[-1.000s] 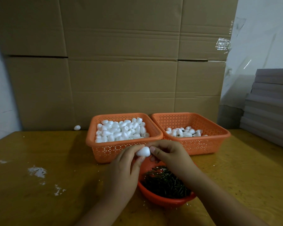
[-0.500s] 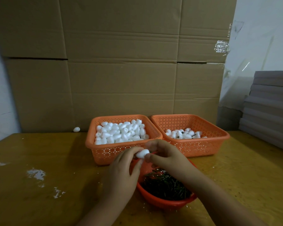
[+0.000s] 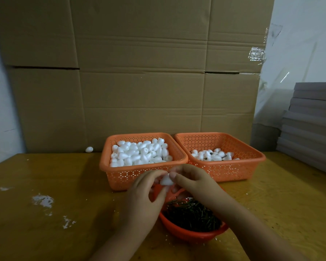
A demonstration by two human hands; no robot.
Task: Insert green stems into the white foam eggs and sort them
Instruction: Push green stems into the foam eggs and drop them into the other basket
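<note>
We pinch one egg (image 3: 166, 180) between the left hand (image 3: 142, 200) and the right hand (image 3: 193, 182), above the bowl (image 3: 188, 233) of stems (image 3: 192, 215). If we squeeze too hard, the foam can dent, or the egg can slip and fall among the stems.

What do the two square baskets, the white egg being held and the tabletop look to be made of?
Left basket and right basket: likely moulded plastic, orange, walls perforated in a regular pattern. Held egg, between left hand and right hand: matte white, probably foam. Tabletop: yellowish and glossy with reflections, apparently varnished wood or laminate; which one is unclear.
</note>
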